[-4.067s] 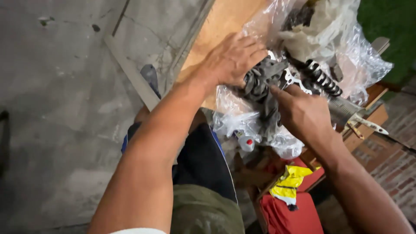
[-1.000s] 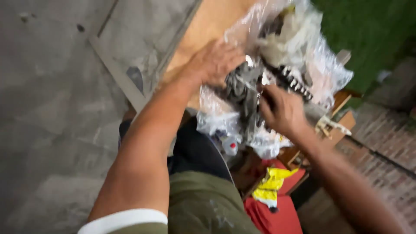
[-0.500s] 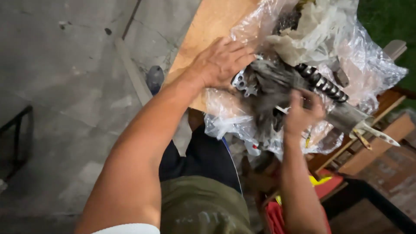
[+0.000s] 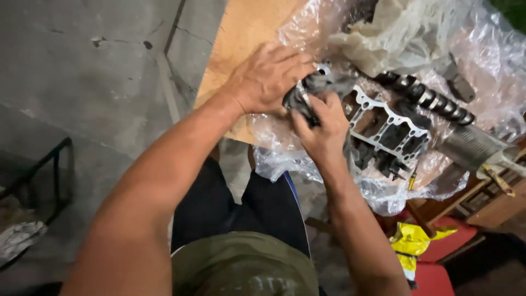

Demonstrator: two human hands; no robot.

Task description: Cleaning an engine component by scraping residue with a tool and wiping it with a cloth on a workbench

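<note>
The metal engine part [image 4: 390,129], a pale grey frame full of square openings, lay flat on a sheet of clear plastic [image 4: 482,49] spread over a wooden table [image 4: 249,27]. The table stood on a grey concrete floor [image 4: 82,82], and the plastic hung crumpled over the table's near edge.

Just beyond the frame lay a dark ridged shaft [image 4: 430,96], set at a slant on the same plastic, with a crumpled pale cloth [image 4: 383,38] behind it. At the frame's left end sat a dark rag [image 4: 315,87], bunched up and touching the metal.

The left hand [image 4: 266,77] rested palm down at that left end, its fingers curled over the rag and the edge of the part. The right hand [image 4: 323,131] was closed in a tight pinch on the rag, pressing it against the frame just beside the left hand; the two hands touched.

Below the table's edge, near the person's dark shorts [image 4: 241,203], a red object [image 4: 446,246] showed with a yellow bag [image 4: 411,244] lying against it.
</note>
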